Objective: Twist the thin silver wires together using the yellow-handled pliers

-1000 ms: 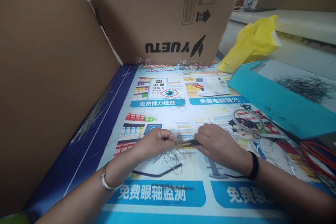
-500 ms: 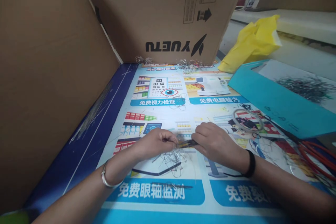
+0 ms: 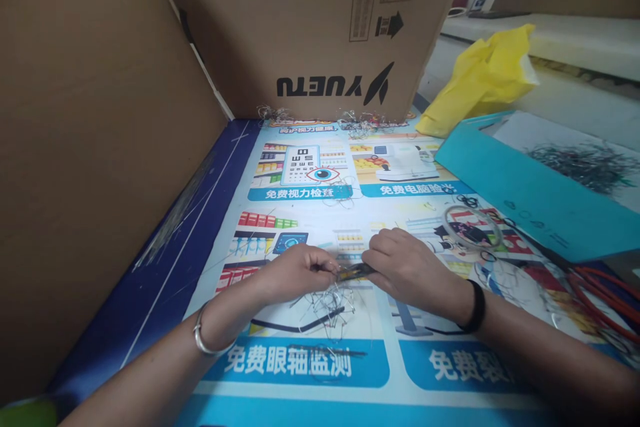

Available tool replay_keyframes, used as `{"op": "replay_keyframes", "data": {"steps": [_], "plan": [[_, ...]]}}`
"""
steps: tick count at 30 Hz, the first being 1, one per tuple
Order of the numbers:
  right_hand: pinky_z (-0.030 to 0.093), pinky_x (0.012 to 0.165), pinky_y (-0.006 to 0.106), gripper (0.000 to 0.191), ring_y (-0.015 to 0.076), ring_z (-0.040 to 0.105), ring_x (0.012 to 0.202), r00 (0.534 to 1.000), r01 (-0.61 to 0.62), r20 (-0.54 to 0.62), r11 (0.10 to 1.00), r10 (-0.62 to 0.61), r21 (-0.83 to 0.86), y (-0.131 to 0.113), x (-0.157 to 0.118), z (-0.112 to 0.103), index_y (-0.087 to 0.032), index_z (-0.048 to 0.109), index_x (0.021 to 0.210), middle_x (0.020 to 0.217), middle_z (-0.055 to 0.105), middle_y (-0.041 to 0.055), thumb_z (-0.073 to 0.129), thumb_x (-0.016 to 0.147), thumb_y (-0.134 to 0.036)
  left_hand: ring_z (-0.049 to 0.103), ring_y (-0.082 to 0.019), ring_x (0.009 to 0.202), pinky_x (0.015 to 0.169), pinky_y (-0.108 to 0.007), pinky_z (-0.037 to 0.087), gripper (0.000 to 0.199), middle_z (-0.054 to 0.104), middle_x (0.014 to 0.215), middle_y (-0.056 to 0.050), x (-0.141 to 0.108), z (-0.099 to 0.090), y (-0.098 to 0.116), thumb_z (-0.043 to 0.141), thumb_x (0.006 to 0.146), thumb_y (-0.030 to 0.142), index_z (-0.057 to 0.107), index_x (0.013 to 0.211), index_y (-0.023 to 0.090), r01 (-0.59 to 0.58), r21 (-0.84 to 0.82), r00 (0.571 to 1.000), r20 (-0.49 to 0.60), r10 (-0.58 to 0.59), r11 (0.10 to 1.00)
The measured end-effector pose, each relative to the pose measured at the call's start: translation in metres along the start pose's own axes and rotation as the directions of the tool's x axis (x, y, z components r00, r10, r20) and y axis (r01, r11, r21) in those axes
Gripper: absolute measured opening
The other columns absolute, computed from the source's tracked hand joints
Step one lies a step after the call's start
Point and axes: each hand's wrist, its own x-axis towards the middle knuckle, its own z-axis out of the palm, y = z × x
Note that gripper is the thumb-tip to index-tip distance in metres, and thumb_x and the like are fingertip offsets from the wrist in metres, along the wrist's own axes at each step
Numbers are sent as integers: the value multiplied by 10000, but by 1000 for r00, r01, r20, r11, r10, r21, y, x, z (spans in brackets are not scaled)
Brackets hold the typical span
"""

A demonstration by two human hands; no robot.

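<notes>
My left hand (image 3: 297, 273) is closed in a pinch on a thin wire, whose fine end shows poorly at the fingertips. My right hand (image 3: 413, 267) is wrapped round small dark pliers (image 3: 356, 271), their jaws pointing left and meeting the wire by my left fingertips. Below both hands a loose tangle of thin silvery wires (image 3: 336, 317) lies on the printed sheet (image 3: 370, 320). A few straight dark wires (image 3: 333, 352) lie nearer to me.
Cardboard panels (image 3: 310, 27) stand at the left and back, with wire clumps (image 3: 357, 123) along the base. At right are a teal box (image 3: 520, 193) with a dark wire heap (image 3: 585, 167), a yellow bag (image 3: 475, 83), a clear ring-shaped coil (image 3: 473, 228) and red-orange handles (image 3: 600, 293).
The pliers in my right hand have shifted very slightly, tilting a little and moving up and left. My left hand stays in place.
</notes>
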Motion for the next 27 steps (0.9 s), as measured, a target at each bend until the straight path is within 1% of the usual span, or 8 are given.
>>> {"op": "replay_keyframes", "data": {"steps": [3, 6, 10, 15, 22, 24, 27], "plan": [[258, 664, 298, 95, 171, 416, 731, 1000, 3, 16, 1000, -3, 17, -1, 2, -3, -189, 546, 708, 740, 530, 32, 539, 785, -244, 273, -65, 507, 476, -225, 216, 117, 338, 557, 57, 0, 0, 5, 446, 721, 170, 498, 618, 153, -4, 24, 1000, 18, 3, 1000], [252, 659, 297, 102, 170, 412, 732, 1000, -2, 25, 1000, 1, 16, 0, 4, -7, -188, 549, 708, 741, 529, 34, 530, 789, -247, 262, -63, 494, 467, -226, 204, 126, 322, 549, 57, -1, 1, 9, 432, 721, 170, 473, 603, 156, 8, 41, 999, 42, -9, 999], [244, 651, 301, 86, 177, 412, 736, 1000, -13, 27, 1000, 14, -18, 0, 5, -12, -189, 548, 709, 738, 525, 35, 547, 775, -245, 277, -64, 497, 470, -223, 213, 111, 338, 550, 57, -2, 1, 11, 442, 717, 172, 493, 620, 155, 4, 66, 999, 35, -6, 998], [243, 642, 302, 97, 174, 411, 716, 999, -38, -6, 998, 38, -42, -2, 6, -11, -184, 545, 690, 712, 521, 35, 554, 770, -238, 277, -64, 507, 476, -215, 223, 99, 339, 551, 58, -2, 1, 12, 459, 712, 179, 493, 623, 152, 3, 77, 1000, 30, -6, 997], [252, 628, 296, 90, 163, 425, 685, 998, 37, -44, 999, -38, -11, -2, 4, -8, -193, 533, 672, 682, 525, 20, 550, 760, -204, 268, -59, 491, 463, -222, 212, 108, 336, 544, 56, -3, 1, 13, 438, 694, 150, 481, 595, 151, 9, 76, 999, 41, -12, 997], [254, 617, 291, 103, 155, 430, 656, 998, 43, -34, 999, -43, -6, -2, 2, -8, -192, 531, 662, 662, 530, 15, 547, 764, -199, 279, -61, 497, 469, -221, 219, 103, 350, 547, 53, -3, 2, 11, 447, 697, 153, 507, 613, 149, 7, 74, 1000, 29, -9, 997], [258, 602, 287, 117, 148, 441, 630, 1000, 19, -16, 1000, -20, -3, -4, 0, -7, -188, 533, 654, 650, 542, 12, 547, 769, -201, 296, -64, 503, 478, -219, 234, 106, 387, 554, 51, -3, 1, 8, 458, 699, 160, 558, 667, 147, 10, 69, 1000, 8, -10, 998]]}}
